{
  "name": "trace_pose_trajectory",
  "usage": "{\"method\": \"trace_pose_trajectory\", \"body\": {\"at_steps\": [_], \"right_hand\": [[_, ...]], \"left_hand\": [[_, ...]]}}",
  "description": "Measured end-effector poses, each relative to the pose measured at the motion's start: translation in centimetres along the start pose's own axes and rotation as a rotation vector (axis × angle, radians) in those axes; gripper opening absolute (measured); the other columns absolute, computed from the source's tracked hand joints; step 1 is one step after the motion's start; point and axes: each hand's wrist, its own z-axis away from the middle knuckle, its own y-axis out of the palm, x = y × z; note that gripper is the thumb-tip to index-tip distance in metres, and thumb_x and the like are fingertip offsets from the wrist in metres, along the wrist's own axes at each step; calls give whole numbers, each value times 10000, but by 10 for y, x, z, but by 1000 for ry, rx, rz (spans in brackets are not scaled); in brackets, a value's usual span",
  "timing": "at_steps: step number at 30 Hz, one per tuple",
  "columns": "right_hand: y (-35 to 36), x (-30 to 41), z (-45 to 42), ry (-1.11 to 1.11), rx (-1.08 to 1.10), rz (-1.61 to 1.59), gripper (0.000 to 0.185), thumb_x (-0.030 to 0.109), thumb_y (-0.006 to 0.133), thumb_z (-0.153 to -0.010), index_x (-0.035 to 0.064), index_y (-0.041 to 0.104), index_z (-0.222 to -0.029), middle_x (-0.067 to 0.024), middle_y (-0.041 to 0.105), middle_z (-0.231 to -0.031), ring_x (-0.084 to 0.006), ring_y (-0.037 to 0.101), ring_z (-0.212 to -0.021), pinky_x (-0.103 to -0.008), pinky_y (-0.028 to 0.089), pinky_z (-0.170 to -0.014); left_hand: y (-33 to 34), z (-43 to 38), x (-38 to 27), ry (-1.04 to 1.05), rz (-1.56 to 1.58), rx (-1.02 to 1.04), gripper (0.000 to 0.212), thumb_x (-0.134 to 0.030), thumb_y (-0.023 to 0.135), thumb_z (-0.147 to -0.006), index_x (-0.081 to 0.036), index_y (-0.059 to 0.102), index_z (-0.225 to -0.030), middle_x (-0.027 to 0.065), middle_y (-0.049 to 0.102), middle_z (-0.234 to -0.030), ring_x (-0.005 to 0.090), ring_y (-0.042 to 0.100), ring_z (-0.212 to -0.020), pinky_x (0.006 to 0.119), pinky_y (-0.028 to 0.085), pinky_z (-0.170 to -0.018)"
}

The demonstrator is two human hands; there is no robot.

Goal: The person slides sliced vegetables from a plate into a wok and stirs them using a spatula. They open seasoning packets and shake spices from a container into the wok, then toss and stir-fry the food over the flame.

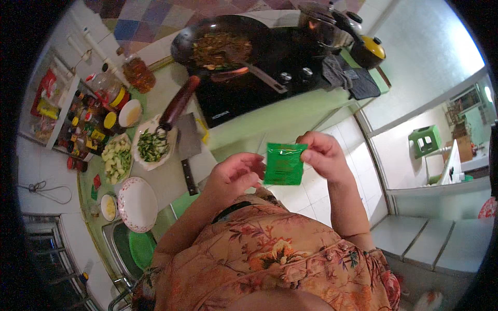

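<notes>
Pinched at its upper right edge, a small green sachet with printing on it is held flat by my right hand. My left hand is just left of the sachet, with loosely curled fingers apart and nothing visible in them. Beyond my hands, a dark wok on the gas hob contains browned, chopped food. A spatula leans out of the wok towards me. Flame shows under the wok. Its wooden handle reaches over the counter at the left.
A cleaver lies on the cutting board. Beside it are a plate of chopped greens, a plate of diced vegetable, and a white bowl. The sink is at lower left. A pot stands at the hob's right.
</notes>
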Motion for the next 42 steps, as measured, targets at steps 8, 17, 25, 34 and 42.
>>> {"method": "trace_pose_trajectory", "body": {"at_steps": [8, 17, 25, 34, 42], "right_hand": [[-82, -34, 24, -22, -299, 1118, 97, 78, 513, -791, -3, 512, -738, -21, 512, -606, -95, 510, -547, -230, 403, -480], [-29, 14, 25, -241, 52, 755, 63, 68, 547, -757, 13, 531, -730, -53, 507, -590, -125, 484, -518, -238, 382, -471], [-28, 23, 21, -167, 225, 1117, 121, 163, 517, -717, 47, 527, -682, -125, 521, -616, -298, 509, -569, -368, 401, -509], [-31, -13, 37, -60, 175, 821, 124, 159, 521, -689, 39, 513, -661, -122, 482, -535, -257, 484, -490, -349, 376, -466], [-44, -33, 41, 215, -110, 132, 130, 103, 466, -757, 23, 513, -667, 4, 461, -558, -64, 415, -515, -217, 333, -464]], "left_hand": [[13, -22, 39, 27, -348, -132, 361, -87, 544, -751, -3, 440, -1087, 90, 526, -1004, 176, 528, -884, 294, 435, -751], [57, -54, -17, 352, -985, 46, 229, -163, 612, -702, -30, 540, -874, 133, 531, -808, 289, 520, -747, 344, 415, -636], [64, -61, -6, 416, -1151, 129, 166, -179, 573, -718, -21, 533, -751, 135, 500, -697, 316, 497, -699, 385, 389, -585], [63, -55, 32, 572, -1026, 135, 126, -137, 573, -696, -18, 531, -702, 123, 473, -652, 299, 465, -645, 376, 379, -565], [80, -63, 38, 916, -1056, -108, 93, -63, 581, -622, -62, 530, -699, 62, 469, -643, 246, 462, -599, 349, 372, -533]]}}
